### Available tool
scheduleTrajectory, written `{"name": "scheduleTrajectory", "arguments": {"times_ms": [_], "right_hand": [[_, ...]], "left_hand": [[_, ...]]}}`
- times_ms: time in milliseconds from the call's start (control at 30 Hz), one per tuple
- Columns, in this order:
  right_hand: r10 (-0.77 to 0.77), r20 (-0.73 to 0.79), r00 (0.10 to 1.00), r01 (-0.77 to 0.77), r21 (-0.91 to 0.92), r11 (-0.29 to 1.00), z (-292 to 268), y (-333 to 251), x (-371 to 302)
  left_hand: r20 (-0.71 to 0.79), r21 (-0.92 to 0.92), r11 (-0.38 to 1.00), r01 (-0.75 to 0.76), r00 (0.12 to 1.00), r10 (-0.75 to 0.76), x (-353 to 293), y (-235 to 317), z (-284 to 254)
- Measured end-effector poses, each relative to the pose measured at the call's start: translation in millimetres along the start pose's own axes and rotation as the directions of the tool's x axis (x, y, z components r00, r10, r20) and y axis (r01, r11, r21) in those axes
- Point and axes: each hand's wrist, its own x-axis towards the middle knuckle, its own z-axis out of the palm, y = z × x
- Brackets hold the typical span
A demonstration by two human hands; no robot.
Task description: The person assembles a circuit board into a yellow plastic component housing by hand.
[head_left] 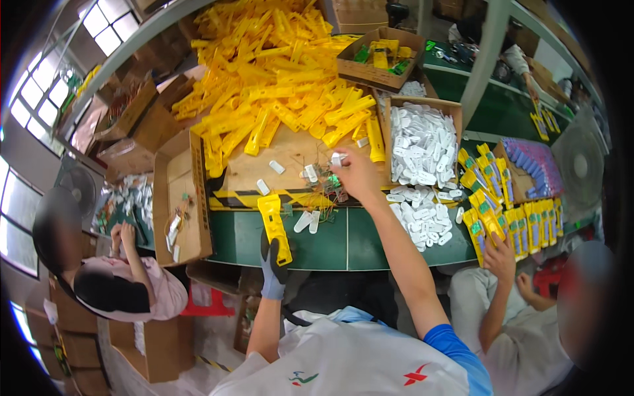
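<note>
My left hand (273, 269), in a grey and black glove, is closed round the lower end of a long yellow plastic casing (271, 218), held upright at the bench's front edge. Bare and reaching forward, my right hand (360, 177) pinches a small white block (337, 158) above the wooden board. Just below its fingers lies a tangle of small green circuit boards with thin wires (327, 188). Several loose white blocks (276, 167) rest on the board to the left. In front of the striped edge are flat white plastic pieces (304, 221).
A big heap of yellow casings (271, 79) covers the back. On the right, a carton of white covers (422, 138) stands behind a loose pile (422, 221). An open carton (181, 228) is at left. Co-workers sit both sides; one hand (500, 259) touches finished-looking yellow units (485, 214).
</note>
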Motion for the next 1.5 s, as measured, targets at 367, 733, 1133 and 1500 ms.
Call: {"name": "scheduleTrajectory", "arguments": {"times_ms": [367, 733, 1133, 1500], "right_hand": [[-0.034, -0.086, 0.996, 0.067, 0.42, 0.905, -47.0, -91.8, 16.2], [0.075, 0.068, 0.995, -0.099, 0.513, 0.853, -21.8, -112.8, -51.3], [0.12, 0.07, 0.99, -0.134, 0.697, 0.704, -50.2, -70.4, -113.8], [0.267, -0.046, 0.963, -0.144, 0.747, 0.649, -65.8, -48.4, -131.2]], "left_hand": [[0.06, 0.017, 0.986, 0.164, 0.985, -0.164, 10.0, -6.8, -14.2], [0.455, -0.582, 0.738, 0.342, 0.889, -0.053, 20.5, 12.5, 58.0], [0.238, -0.421, 0.823, 0.381, 0.922, -0.305, -5.4, -52.8, 74.9], [0.389, -0.457, 0.771, 0.443, 0.879, -0.275, -23.7, -37.3, 80.5]]}}
